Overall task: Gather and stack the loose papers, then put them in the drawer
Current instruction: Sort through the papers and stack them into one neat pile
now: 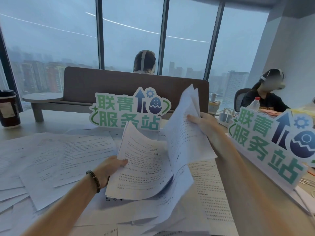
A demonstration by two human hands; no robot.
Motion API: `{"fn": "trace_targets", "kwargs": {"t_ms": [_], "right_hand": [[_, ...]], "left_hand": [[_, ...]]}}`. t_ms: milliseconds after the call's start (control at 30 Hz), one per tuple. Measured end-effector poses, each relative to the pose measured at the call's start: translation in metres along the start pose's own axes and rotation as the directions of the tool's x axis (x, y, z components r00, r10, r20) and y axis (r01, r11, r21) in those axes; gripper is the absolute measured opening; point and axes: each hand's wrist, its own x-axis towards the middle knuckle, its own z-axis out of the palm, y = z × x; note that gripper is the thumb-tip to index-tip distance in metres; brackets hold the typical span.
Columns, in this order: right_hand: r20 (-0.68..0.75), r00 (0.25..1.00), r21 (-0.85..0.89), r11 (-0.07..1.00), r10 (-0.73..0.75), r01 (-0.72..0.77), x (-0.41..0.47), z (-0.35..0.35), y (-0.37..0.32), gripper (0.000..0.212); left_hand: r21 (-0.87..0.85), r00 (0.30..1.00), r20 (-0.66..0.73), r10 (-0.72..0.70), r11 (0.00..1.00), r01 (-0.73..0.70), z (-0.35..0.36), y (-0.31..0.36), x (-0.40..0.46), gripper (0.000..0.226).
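A: Hands?
B: Left hand point(111, 166) pinches a curling bundle of papers point(144, 167) by its left edge, thumb on top. Right hand point(203, 120) grips a second bundle point(184, 133), raised and tilted, thumb on its face.
A: Loose sheets?
B: Loose sheets point(56, 154) lie scattered and overlapping across the desk point(56, 120), under both bundles.
A: Other stuff?
B: Green sign point(129, 109) behind, second sign point(276, 143) at right, cup point(8, 108) far left.

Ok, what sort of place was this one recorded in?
Most likely a shared office high up in a city building. Floor-to-ceiling windows look out over towers, a desk divider separates workstations, and another person sits in an office chair nearby. Loose papers cover the desk.
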Motion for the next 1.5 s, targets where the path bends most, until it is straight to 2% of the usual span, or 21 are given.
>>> {"fn": "trace_targets", "kwargs": {"t_ms": [100, 233, 367, 433, 533, 633, 767, 867, 967, 1033, 1167, 1233, 1300, 1367, 1500], "right_hand": [[0.062, 0.993, 0.014, 0.995, -0.097, 0.096, -0.006, 0.002, -0.02, 0.028], [0.096, 0.986, 0.15, 0.981, -0.136, 0.12, -0.009, 0.001, -0.035, 0.015], [0.109, 0.989, 0.28, 0.958, -0.098, 0.064, -0.011, -0.003, -0.034, 0.025], [0.081, 0.995, 0.19, 0.981, -0.053, 0.036, -0.008, -0.002, -0.021, 0.031], [0.038, 0.999, -0.058, 0.998, 0.031, -0.029, -0.002, 0.005, 0.005, 0.035], [0.087, 0.987, -0.137, 0.983, 0.135, -0.123, -0.006, 0.017, 0.035, 0.028], [0.049, 0.988, -0.132, 0.981, 0.149, -0.141, -0.013, 0.04, 0.082, 0.023], [0.03, 0.982, -0.115, 0.977, 0.184, -0.179, -0.015, 0.056, 0.097, 0.021], [0.0, 0.976, -0.05, 0.974, 0.22, -0.219, -0.018, 0.069, 0.106, 0.026], [-0.013, 0.971, -0.032, 0.97, 0.239, -0.239, -0.02, 0.072, 0.105, 0.027], [0.078, 0.962, -0.003, 0.965, 0.262, -0.262, -0.021, 0.067, 0.103, 0.02], [0.134, 0.957, 0.078, 0.96, 0.258, -0.27, -0.025, 0.065, 0.101, 0.03], [0.126, 0.974, 0.118, 0.972, 0.19, -0.204, -0.03, 0.064, 0.095, 0.032], [0.068, 0.994, 0.133, 0.987, 0.085, -0.094, -0.033, 0.062, 0.084, 0.026], [-0.037, 0.992, 0.165, 0.978, -0.12, 0.125, -0.036, 0.059, 0.055, 0.011]], "left_hand": [[0.0, 1.0, -0.015, 0.014, 1.0, -0.014, -0.001, -0.001, 0.0, 0.02], [-0.025, 0.999, -0.009, 0.037, 0.999, -0.037, -0.001, 0.001, -0.004, 0.018], [-0.109, 0.999, 0.0, 0.047, 0.993, -0.046, -0.004, 0.001, -0.005, 0.019], [-0.146, 0.997, -0.031, 0.066, 0.987, -0.07, -0.003, 0.002, -0.005, 0.019], [-0.162, 0.982, -0.149, 0.112, 0.977, -0.136, -0.003, 0.006, -0.001, 0.026], [-0.237, 0.988, -0.079, 0.131, 0.96, -0.146, -0.009, 0.004, 0.005, 0.058], [-0.29, 0.984, 0.051, 0.17, 0.946, -0.148, -0.003, 0.004, 0.001, 0.04], [-0.306, 0.98, 0.096, 0.173, 0.942, -0.136, 0.001, -0.001, 0.001, 0.046], [-0.318, 0.982, 0.135, 0.135, 0.944, -0.086, 0.003, -0.004, 0.001, 0.035], [-0.316, 0.979, 0.157, 0.131, 0.946, -0.076, 0.006, -0.005, -0.002, 0.035], [-0.343, 0.97, 0.174, 0.17, 0.934, -0.102, 0.008, -0.005, -0.006, 0.03], [-0.345, 0.968, 0.161, 0.194, 0.93, -0.129, 0.01, -0.004, -0.01, 0.029], [-0.335, 0.967, 0.123, 0.224, 0.926, -0.172, 0.011, -0.002, -0.013, 0.03], [-0.307, 0.962, 0.063, 0.266, 0.922, -0.235, 0.012, 0.005, -0.015, 0.03], [-0.2, 0.906, -0.088, 0.413, 0.884, -0.423, 0.016, 0.033, -0.023, 0.025]]}}
